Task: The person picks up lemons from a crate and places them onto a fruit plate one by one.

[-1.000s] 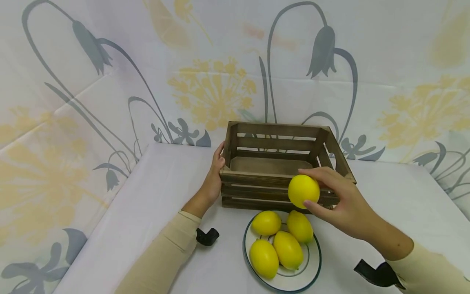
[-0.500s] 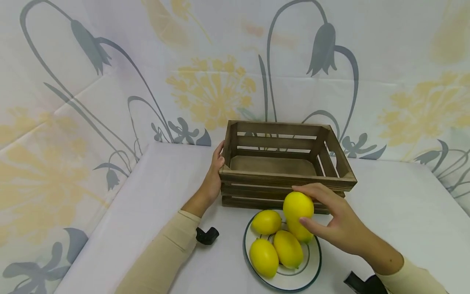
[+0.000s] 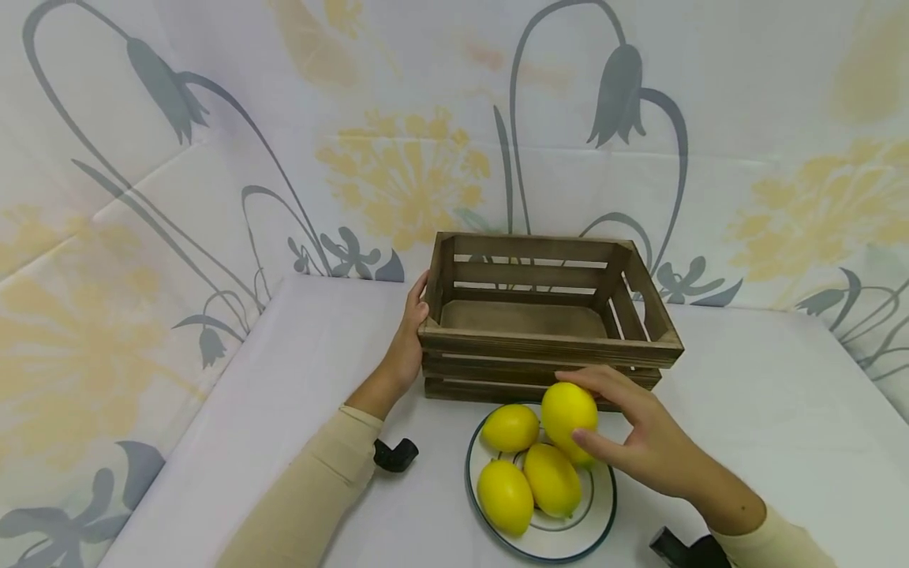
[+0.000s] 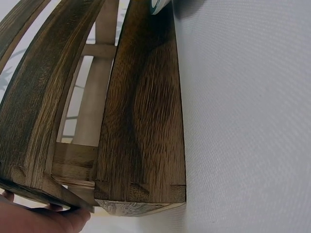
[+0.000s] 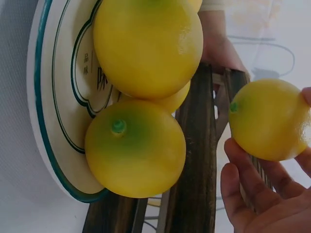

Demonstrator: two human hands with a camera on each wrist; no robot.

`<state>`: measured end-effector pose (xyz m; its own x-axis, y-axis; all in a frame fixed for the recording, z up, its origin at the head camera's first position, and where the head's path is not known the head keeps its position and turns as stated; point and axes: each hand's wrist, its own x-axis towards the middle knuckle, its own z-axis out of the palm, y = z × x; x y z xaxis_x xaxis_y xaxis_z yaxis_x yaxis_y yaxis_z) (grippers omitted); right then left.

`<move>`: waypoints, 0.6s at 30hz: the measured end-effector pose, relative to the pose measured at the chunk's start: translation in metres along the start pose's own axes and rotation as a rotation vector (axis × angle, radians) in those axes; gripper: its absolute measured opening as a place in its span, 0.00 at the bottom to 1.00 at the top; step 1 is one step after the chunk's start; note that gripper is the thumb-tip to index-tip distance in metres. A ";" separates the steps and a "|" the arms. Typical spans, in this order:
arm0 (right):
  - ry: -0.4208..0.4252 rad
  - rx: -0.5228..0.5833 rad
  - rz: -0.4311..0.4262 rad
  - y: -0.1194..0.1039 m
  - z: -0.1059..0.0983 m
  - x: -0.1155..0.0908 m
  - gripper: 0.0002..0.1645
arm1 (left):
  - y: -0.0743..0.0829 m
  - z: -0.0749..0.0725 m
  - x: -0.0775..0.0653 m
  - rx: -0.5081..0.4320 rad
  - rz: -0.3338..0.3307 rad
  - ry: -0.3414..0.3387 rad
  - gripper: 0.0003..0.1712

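Note:
A brown slatted wooden crate (image 3: 543,343) stands behind the plate. My left hand (image 3: 406,339) grips its left end; in the left wrist view the fingers (image 4: 63,221) show at the corner of an upper slat. My right hand (image 3: 632,426) pinches a yellow lemon (image 3: 568,406) between thumb and fingers, above the right side of a white plate (image 3: 571,536) with a dark green rim. Several more lemons lie on the plate, among them one at the lower left (image 3: 506,497). In the right wrist view the held lemon (image 5: 269,119) is apart from the lemon (image 5: 136,150) on the plate.
White cloth (image 3: 284,394) covers the table. A curtain (image 3: 398,118) printed with flowers hangs right behind the crate. Black straps or mounts (image 3: 396,455) show at both wrists. The crate's front wall stands close to the plate's far rim.
My right hand has brought the lemon down and toward me, from in front of the crate to over the plate, where it covers part of another lemon. The left hand stays on the crate.

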<state>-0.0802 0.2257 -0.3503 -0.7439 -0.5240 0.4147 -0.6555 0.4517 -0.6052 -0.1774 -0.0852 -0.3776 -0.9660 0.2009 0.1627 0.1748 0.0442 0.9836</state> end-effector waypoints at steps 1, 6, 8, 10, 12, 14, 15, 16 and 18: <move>-0.005 0.005 0.008 0.001 0.000 0.000 0.39 | 0.000 0.000 0.000 -0.001 0.000 -0.001 0.40; -0.017 0.016 0.014 0.005 0.003 -0.004 0.40 | -0.002 0.000 0.001 0.003 -0.007 -0.003 0.40; -0.022 0.019 0.017 0.007 0.004 -0.005 0.39 | -0.002 0.001 0.001 0.003 -0.003 0.001 0.40; -0.029 0.020 0.020 0.009 0.004 -0.006 0.39 | -0.001 0.001 0.001 -0.001 0.012 -0.001 0.40; -0.037 0.028 0.022 0.009 0.004 -0.006 0.39 | -0.001 0.000 0.001 -0.002 0.028 -0.002 0.39; -0.045 0.034 0.021 0.010 0.005 -0.006 0.38 | -0.001 0.000 0.002 -0.008 0.036 -0.006 0.39; -0.046 0.034 0.019 0.010 0.005 -0.006 0.38 | -0.001 -0.001 0.002 -0.014 0.039 -0.009 0.38; -0.048 0.038 0.018 0.010 0.005 -0.006 0.38 | -0.001 -0.001 0.002 -0.017 0.038 -0.010 0.39; -0.053 0.037 0.019 0.009 0.006 -0.006 0.37 | -0.001 -0.001 0.002 -0.020 0.037 -0.008 0.39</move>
<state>-0.0810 0.2285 -0.3626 -0.7477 -0.5534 0.3669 -0.6352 0.4353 -0.6380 -0.1798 -0.0862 -0.3784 -0.9575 0.2097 0.1981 0.2061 0.0172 0.9784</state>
